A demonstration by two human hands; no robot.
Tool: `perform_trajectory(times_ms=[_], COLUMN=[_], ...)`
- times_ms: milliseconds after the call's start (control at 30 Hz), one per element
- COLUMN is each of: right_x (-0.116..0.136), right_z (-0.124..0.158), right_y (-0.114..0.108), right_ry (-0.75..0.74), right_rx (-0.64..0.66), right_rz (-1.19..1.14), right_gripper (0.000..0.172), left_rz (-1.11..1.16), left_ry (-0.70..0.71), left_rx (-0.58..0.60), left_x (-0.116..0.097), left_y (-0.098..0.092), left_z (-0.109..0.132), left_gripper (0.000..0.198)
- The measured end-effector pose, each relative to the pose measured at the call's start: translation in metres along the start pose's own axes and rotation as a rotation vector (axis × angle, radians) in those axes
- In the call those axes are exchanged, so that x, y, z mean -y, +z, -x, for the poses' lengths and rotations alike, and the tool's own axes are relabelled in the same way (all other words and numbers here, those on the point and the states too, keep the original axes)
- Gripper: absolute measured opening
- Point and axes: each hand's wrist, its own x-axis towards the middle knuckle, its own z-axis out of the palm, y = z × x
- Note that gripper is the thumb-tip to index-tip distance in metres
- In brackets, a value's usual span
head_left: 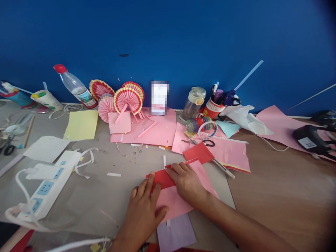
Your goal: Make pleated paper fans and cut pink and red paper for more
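My left hand (143, 206) lies on the left end of a red paper strip (162, 180), its fingers stretched out and the thumb apart. My right hand (187, 180) is closed at the strip's upper edge, fingers bent and pressed together over it. Beneath the strip lies a pink paper sheet (174, 203), tilted on the table. Below that sheet, a purple paper sheet (175, 232) sticks out toward me. A red paper piece (198, 153) and a utility knife (223, 168) are just beyond my right hand. Scissors (208, 142) rest on pink paper behind them.
Pink pleated paper fans (128, 100) and a phone (160, 98) lean near the blue wall. Upright along the back are a clear bottle (76, 87), a water bottle (193, 105) and a paper cup (213, 107). A power strip (49, 185) with white cables lies left.
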Motion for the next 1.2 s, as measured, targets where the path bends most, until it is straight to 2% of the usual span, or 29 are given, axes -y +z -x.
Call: perform_trajectory(times_ms=[133, 367, 633, 733, 833, 933, 1067, 1200], right_x=[-0.003, -0.008, -0.009, -0.015, -0.027, -0.037, -0.040, -0.037], right_z=[0.003, 0.006, 0.006, 0.003, 0.005, 0.014, 0.027, 0.033], right_y=[0.002, 0.005, 0.006, -0.005, -0.021, -0.034, -0.040, -0.038], right_ry=[-0.009, -0.005, 0.043, 0.049, 0.130, 0.261, 0.341, 0.386], right_rx=[-0.001, -0.048, -0.042, -0.032, -0.105, -0.175, -0.099, -0.056], right_rz=[-0.005, -0.043, -0.108, -0.287, -0.530, -0.627, -0.673, -0.661], right_gripper=[0.038, 0.040, 0.041, 0.041, 0.039, 0.032, 0.030, 0.030], left_rz=[-0.022, -0.030, 0.000, 0.007, -0.012, -0.047, -0.031, 0.006], left_ry=[0.006, -0.051, -0.118, -0.093, -0.109, -0.126, -0.090, -0.032], left_rx=[-0.016, -0.038, -0.013, -0.024, -0.078, -0.149, -0.195, -0.174], left_x=[0.005, 0.007, 0.011, 0.012, 0.007, -0.002, -0.012, -0.018], left_y=[0.007, 0.013, 0.004, -0.005, -0.009, -0.005, 0.002, 0.003], left_z=[0.004, 0.010, 0.005, -0.001, -0.006, -0.010, -0.018, -0.031], left_gripper=[0.062, 0.064, 0.053, 0.042, 0.035, 0.033, 0.035, 0.037])
